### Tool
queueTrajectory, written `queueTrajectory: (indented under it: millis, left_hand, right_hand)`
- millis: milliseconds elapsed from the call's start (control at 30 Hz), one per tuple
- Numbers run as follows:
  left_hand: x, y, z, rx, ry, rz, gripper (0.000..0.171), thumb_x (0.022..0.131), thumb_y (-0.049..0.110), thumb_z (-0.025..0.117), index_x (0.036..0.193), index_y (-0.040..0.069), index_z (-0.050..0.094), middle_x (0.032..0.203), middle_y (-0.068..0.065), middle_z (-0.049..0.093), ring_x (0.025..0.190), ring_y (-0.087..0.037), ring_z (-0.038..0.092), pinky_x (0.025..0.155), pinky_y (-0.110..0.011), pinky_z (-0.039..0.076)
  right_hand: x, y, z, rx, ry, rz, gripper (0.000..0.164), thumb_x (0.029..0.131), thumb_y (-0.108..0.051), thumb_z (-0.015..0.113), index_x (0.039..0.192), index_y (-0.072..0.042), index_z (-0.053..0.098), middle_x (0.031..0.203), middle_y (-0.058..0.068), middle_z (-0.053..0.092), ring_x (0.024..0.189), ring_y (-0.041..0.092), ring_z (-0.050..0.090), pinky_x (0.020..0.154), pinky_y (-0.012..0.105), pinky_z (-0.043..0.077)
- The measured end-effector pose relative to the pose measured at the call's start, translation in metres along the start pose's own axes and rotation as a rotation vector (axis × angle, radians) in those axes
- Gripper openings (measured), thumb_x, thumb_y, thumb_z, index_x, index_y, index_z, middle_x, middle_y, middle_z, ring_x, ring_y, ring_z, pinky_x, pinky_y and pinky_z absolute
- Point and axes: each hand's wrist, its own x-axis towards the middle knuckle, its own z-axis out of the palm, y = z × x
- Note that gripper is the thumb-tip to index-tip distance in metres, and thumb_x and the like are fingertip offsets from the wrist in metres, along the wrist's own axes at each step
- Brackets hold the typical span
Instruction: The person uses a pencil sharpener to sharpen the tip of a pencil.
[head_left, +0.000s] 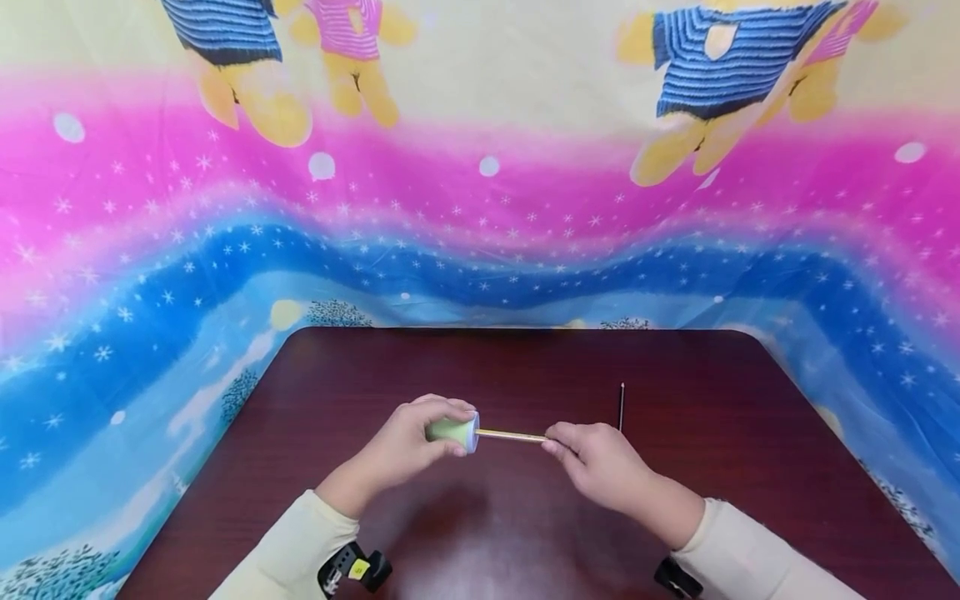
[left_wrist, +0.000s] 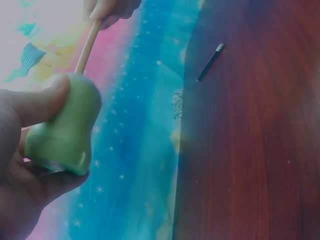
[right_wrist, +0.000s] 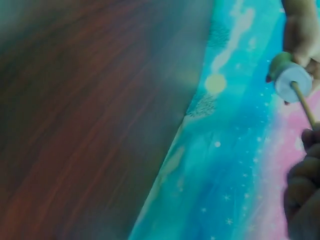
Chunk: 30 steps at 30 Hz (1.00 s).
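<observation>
My left hand [head_left: 405,437] grips a green, waisted pencil sharpener [head_left: 447,431] with a pale end face, thumb on one side and fingers round the other. A yellowish pencil [head_left: 513,436] enters the hole in the middle of that face. My right hand [head_left: 603,467] pinches the pencil's other end between thumb and fingers. In the left wrist view the green body [left_wrist: 67,125] is tilted, with the pencil [left_wrist: 88,47] rising out of its top. The right wrist view shows the round white face [right_wrist: 292,82] with the pencil [right_wrist: 304,106] in it; the tip inside is hidden.
A dark pencil [head_left: 621,407] lies on the reddish-brown table [head_left: 360,367], just beyond my right hand. Behind the table hangs a patterned cloth [head_left: 487,208] in pink and blue, which also runs along both sides. Dark straps sit at both cream sleeves [head_left: 292,542].
</observation>
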Motion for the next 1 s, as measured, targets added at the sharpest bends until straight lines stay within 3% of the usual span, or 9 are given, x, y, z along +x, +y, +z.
queueTrajectory:
  millis: [167, 267, 333, 433, 533, 633, 700, 800, 1000]
  left_hand:
    - [-0.001, 0.0, 0.004, 0.119, 0.049, 0.134, 0.039, 0.072, 0.003, 0.082, 0.109, 0.003, 0.072, 0.117, -0.007, 0.067, 0.108, -0.024, 0.058, 0.083, -0.029, 0.055]
    - [-0.001, -0.001, 0.005, 0.16, 0.074, 0.175, 0.038, 0.071, 0.004, 0.083, 0.108, 0.003, 0.072, 0.117, -0.007, 0.067, 0.108, -0.023, 0.058, 0.083, -0.03, 0.055]
    - [-0.002, 0.0, 0.005, 0.156, 0.085, 0.155, 0.039, 0.071, 0.004, 0.083, 0.108, 0.005, 0.073, 0.117, -0.006, 0.067, 0.108, -0.023, 0.058, 0.084, -0.03, 0.054]
    - [-0.002, -0.001, 0.004, 0.12, 0.095, 0.076, 0.038, 0.072, 0.006, 0.083, 0.109, 0.007, 0.072, 0.118, -0.005, 0.067, 0.111, -0.022, 0.058, 0.085, -0.031, 0.054]
    - [-0.002, -0.003, 0.001, 0.078, 0.105, 0.027, 0.039, 0.073, 0.006, 0.083, 0.109, 0.007, 0.072, 0.117, -0.004, 0.067, 0.11, -0.022, 0.058, 0.086, -0.031, 0.053]
    - [-0.002, -0.004, -0.001, 0.017, 0.118, -0.01, 0.039, 0.072, 0.005, 0.083, 0.11, 0.007, 0.072, 0.116, -0.004, 0.068, 0.108, -0.021, 0.059, 0.084, -0.03, 0.053]
    - [-0.002, -0.004, -0.003, -0.021, 0.115, -0.027, 0.039, 0.073, 0.005, 0.082, 0.11, 0.008, 0.072, 0.116, -0.004, 0.068, 0.106, -0.02, 0.06, 0.082, -0.029, 0.053]
    - [-0.003, -0.003, -0.004, -0.059, 0.092, -0.045, 0.039, 0.074, 0.005, 0.082, 0.111, 0.008, 0.072, 0.117, -0.004, 0.067, 0.105, -0.02, 0.06, 0.081, -0.028, 0.053]
    - [-0.004, -0.003, -0.005, -0.059, 0.055, -0.004, 0.038, 0.074, 0.006, 0.082, 0.11, 0.006, 0.072, 0.117, -0.004, 0.067, 0.107, -0.022, 0.059, 0.085, -0.029, 0.054]
  right_hand:
    - [0.008, 0.003, -0.011, 0.728, -0.325, 0.535, 0.02, 0.098, -0.014, 0.053, 0.083, -0.003, 0.062, 0.057, -0.009, 0.038, 0.048, 0.004, 0.032, 0.042, 0.022, 0.027]
    - [0.012, 0.007, -0.015, 0.935, -0.398, 0.728, 0.026, 0.099, -0.017, 0.05, 0.087, 0.005, 0.059, 0.054, -0.006, 0.027, 0.044, 0.008, 0.021, 0.042, 0.021, 0.015]
    - [0.015, 0.009, -0.016, 0.799, -0.402, 0.668, 0.027, 0.099, -0.021, 0.052, 0.095, 0.003, 0.063, 0.055, -0.005, 0.037, 0.044, 0.009, 0.031, 0.041, 0.023, 0.026]
    - [0.016, 0.008, -0.016, 0.401, -0.323, 0.481, 0.027, 0.096, -0.028, 0.059, 0.111, -0.006, 0.068, 0.076, -0.002, 0.061, 0.061, 0.011, 0.053, 0.055, 0.03, 0.046]
    - [0.012, 0.011, -0.013, -0.022, -0.129, 0.187, 0.033, 0.092, -0.036, 0.064, 0.117, -0.014, 0.068, 0.096, -0.004, 0.066, 0.078, 0.011, 0.061, 0.064, 0.03, 0.051]
    - [0.009, 0.019, -0.006, -0.304, 0.134, -0.144, 0.031, 0.097, -0.037, 0.057, 0.111, -0.013, 0.07, 0.087, -0.003, 0.063, 0.068, 0.012, 0.06, 0.051, 0.028, 0.048]
    - [0.01, 0.023, -0.002, -0.393, 0.273, -0.329, 0.032, 0.101, -0.033, 0.049, 0.105, -0.01, 0.071, 0.08, 0.0, 0.06, 0.062, 0.015, 0.057, 0.046, 0.027, 0.045]
    - [0.014, 0.024, 0.001, -0.453, 0.378, -0.49, 0.03, 0.103, -0.021, 0.045, 0.096, -0.006, 0.07, 0.07, 0.001, 0.052, 0.053, 0.014, 0.043, 0.04, 0.022, 0.035]
    - [0.019, 0.018, 0.002, -0.457, 0.455, -0.592, 0.029, 0.102, -0.015, 0.045, 0.083, -0.004, 0.064, 0.062, 0.0, 0.04, 0.05, 0.013, 0.029, 0.038, 0.018, 0.019]
